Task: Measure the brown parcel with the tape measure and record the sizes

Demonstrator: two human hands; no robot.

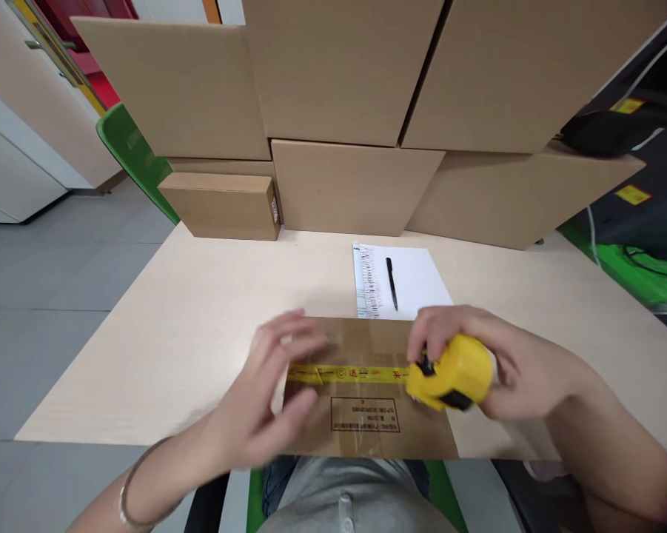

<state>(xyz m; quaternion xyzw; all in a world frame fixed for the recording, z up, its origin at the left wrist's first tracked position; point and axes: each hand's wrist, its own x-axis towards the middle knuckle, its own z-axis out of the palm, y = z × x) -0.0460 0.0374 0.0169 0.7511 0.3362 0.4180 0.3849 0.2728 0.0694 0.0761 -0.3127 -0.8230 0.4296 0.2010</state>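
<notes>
In the head view, a brown cardboard box (369,389) lies flat at the near edge of the pale worktop (172,355), right in front of the person, with a yellow strip (360,374) printed in red running across its top and a framed block of text (365,414) nearer the body. The right hand (519,363) has its grip clamped on a yellow and black tape measure (469,370), held over the right part of the box; whether the tape measure touches the cardboard, or has any blade drawn out, I cannot tell. The left hand (266,392) is blurred, its grip open with fingers and thumb apart and nothing visible in it, at the left edge of the box; contact there is also unclear. Just beyond the box lies a sheet of paper (416,277) with a black pen (391,283) on it, and larger cardboard boxes (355,74) stand behind. The step in hand looks like measuring the box, probably along its top; the next move would seem to call for the left hand to steady the blade's end at one edge while the right hand lines up the casing
</notes>
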